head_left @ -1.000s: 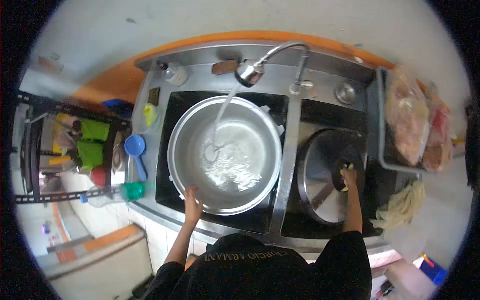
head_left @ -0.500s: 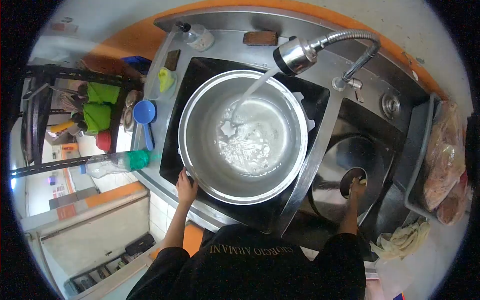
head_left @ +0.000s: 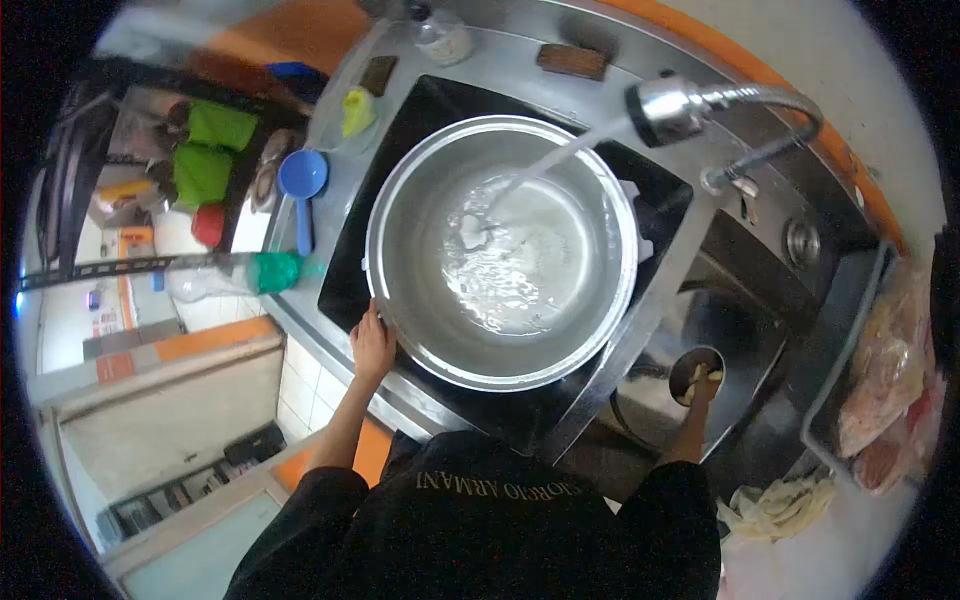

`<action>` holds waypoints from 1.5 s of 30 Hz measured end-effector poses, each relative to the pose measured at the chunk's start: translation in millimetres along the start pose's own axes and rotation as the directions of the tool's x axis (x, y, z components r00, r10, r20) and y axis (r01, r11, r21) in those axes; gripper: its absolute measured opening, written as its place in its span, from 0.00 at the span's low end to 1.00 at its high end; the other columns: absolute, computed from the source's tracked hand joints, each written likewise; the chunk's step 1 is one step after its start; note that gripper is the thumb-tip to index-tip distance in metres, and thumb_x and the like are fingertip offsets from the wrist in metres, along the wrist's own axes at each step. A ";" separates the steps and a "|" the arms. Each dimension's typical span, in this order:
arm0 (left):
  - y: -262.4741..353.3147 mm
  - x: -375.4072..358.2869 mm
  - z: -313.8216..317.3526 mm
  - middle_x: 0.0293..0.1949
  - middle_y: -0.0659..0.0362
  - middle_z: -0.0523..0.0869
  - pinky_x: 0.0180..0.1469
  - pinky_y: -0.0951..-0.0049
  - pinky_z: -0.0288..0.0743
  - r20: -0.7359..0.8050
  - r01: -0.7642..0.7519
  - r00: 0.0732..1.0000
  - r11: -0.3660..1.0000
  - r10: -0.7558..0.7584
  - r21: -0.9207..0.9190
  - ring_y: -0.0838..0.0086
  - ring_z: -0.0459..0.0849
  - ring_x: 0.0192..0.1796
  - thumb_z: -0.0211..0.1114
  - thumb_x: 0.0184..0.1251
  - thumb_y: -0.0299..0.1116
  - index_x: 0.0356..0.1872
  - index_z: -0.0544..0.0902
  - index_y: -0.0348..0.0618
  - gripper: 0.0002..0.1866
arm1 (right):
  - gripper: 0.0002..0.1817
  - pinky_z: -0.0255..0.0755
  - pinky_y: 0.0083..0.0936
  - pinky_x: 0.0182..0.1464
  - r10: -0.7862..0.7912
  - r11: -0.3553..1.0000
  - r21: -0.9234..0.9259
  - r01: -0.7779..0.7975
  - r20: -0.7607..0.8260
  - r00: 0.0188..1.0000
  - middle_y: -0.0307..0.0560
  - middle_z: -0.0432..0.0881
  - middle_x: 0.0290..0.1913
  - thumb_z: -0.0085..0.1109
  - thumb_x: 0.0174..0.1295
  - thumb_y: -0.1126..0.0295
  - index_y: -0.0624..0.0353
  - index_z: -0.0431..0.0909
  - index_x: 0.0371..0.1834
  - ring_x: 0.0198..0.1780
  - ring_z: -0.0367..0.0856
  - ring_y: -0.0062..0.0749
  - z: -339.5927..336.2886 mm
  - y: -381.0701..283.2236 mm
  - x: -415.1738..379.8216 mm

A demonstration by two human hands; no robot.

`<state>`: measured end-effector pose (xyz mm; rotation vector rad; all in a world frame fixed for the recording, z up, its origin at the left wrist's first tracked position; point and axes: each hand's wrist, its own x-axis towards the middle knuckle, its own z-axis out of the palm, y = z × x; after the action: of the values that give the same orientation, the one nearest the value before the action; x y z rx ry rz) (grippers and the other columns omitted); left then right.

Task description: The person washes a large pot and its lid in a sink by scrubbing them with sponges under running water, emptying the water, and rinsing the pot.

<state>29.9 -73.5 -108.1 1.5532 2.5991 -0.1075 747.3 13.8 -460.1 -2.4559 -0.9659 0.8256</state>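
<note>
A large metal pot (head_left: pixel 400 345) sits over the left sink basin, with shallow, rippling water (head_left: pixel 505 290) inside. A stream from the flexible-neck faucet (head_left: pixel 668 110) falls into it. At the pot's near left rim, my left hand (head_left: pixel 373 345) has its fingers closed on the edge. Over on the right, my right hand (head_left: pixel 706 388) reaches down to the round drain opening (head_left: pixel 684 378) of the other sink basin (head_left: pixel 640 345). Its fingers are bent around something pale that I cannot make out, and are partly hidden in the hole.
A blue dipper (head_left: pixel 303 178), a green-capped bottle (head_left: pixel 270 272) and a clear tub (head_left: pixel 335 125) line the left edge. Behind the pot are a pump bottle (head_left: pixel 440 40) and a brown block (head_left: pixel 572 61). A grey basin (head_left: pixel 850 370), bagged meat (head_left: pixel 880 385) and a cloth (head_left: pixel 780 508) lie right.
The head view has turned and shifted, so the whole scene sits tilted. My left hand stays on the pot's rim. My right hand remains at the drain, with pale material now showing by its fingers.
</note>
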 end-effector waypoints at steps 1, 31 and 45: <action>-1.9 1.3 1.4 0.51 0.49 0.74 0.58 0.56 0.62 -0.004 -0.019 1.000 1.000 0.019 0.009 0.58 0.73 0.56 0.58 0.59 0.34 0.65 0.58 0.37 0.33 | 0.43 0.69 0.38 0.53 0.027 0.997 0.066 -0.035 0.119 0.993 0.58 0.74 0.55 0.63 0.49 0.43 0.69 0.67 0.58 0.54 0.75 0.46 -8.0 -41.0 -22.5; -38.0 123.0 49.6 0.57 0.43 0.66 0.61 0.59 0.63 -0.111 0.026 0.976 0.610 -0.185 -0.792 0.50 0.69 0.58 0.48 0.69 0.39 0.57 0.70 0.40 0.19 | 0.19 0.69 0.35 0.43 -0.913 0.158 0.868 -0.471 0.311 0.266 0.45 0.73 0.41 0.47 0.66 0.54 0.57 0.69 0.51 0.38 0.72 0.30 23.2 -625.0 -281.9; -30.4 145.4 34.6 0.46 0.47 0.72 0.51 0.62 0.68 0.072 0.188 0.972 0.552 -0.225 -0.812 0.53 0.75 0.48 0.47 0.71 0.41 0.46 0.75 0.35 0.18 | 0.31 0.45 0.48 0.68 -0.713 0.580 -0.084 0.810 0.428 0.555 0.66 0.58 0.66 0.52 0.59 0.63 0.63 0.59 0.65 0.67 0.55 0.56 309.7 -442.9 -327.0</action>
<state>-63.1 34.9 -161.6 0.8805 2.2495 0.9879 138.8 128.5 -335.7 -1.7142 -2.2141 0.8257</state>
